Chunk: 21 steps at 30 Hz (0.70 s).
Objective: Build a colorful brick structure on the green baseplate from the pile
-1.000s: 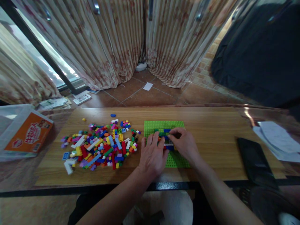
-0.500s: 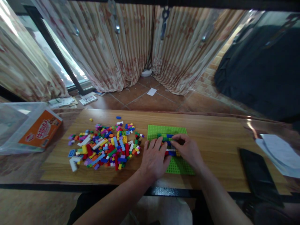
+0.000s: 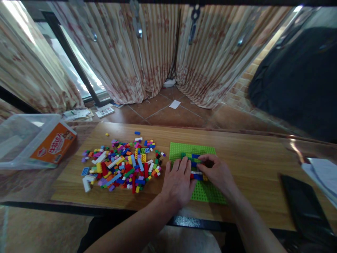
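A green studded baseplate (image 3: 207, 193) lies on the table, carrying rows of toy bricks (image 3: 196, 176) in blue, green, white, red and yellow. My left hand (image 3: 176, 179) rests over the left side of these bricks, its fingers stretched out flat and hiding part of them. On the right side, my right hand (image 3: 217, 172) has thumb and forefinger bent in a pinch at a small blue brick (image 3: 194, 164) among the rows. Its fingertips cover much of what they grip. Left of the plate spreads a pile of loose bricks (image 3: 129, 172) of many colours and sizes.
An open clear plastic box (image 3: 31, 140) with an orange label stands at the left. A black flat object (image 3: 302, 203) and white papers (image 3: 321, 175) lie at the right. The wooden table (image 3: 252, 158) ends at a dark front edge; curtains (image 3: 147, 52) hang beyond.
The view has shifted a little, so the table and plate appear slightly farther right. Both hands stay at the bricks on the plate, with only slight finger movement.
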{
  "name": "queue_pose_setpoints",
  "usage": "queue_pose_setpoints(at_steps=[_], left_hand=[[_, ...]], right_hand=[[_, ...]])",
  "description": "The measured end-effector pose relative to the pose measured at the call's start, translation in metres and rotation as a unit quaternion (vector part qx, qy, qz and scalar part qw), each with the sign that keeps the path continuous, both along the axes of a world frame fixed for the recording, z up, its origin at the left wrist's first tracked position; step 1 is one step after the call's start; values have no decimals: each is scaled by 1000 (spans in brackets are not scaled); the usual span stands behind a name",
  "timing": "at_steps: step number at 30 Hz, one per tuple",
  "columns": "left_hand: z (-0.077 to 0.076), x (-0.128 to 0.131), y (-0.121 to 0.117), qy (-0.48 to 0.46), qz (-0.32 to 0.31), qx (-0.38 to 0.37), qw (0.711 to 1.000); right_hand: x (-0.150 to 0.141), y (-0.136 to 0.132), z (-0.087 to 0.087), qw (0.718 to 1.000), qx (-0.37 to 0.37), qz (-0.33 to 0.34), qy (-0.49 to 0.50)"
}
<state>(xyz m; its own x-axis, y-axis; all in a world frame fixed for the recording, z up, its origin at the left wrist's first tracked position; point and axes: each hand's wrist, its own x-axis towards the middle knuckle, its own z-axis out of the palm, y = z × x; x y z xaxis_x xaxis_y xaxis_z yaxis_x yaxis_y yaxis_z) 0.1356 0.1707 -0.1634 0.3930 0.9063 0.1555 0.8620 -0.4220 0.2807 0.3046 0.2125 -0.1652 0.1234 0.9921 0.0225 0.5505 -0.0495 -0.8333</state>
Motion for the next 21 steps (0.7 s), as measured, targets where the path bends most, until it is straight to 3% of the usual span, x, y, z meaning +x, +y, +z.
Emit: queue_pose_setpoints(at_steps=[11, 21], left_hand=[[5, 8, 1, 62, -2, 18, 998], [-1, 11, -3, 43, 1, 37, 998]], right_hand=[[10, 2, -12, 999, -18, 13, -25], [13, 4, -17, 998, 3, 37, -48]])
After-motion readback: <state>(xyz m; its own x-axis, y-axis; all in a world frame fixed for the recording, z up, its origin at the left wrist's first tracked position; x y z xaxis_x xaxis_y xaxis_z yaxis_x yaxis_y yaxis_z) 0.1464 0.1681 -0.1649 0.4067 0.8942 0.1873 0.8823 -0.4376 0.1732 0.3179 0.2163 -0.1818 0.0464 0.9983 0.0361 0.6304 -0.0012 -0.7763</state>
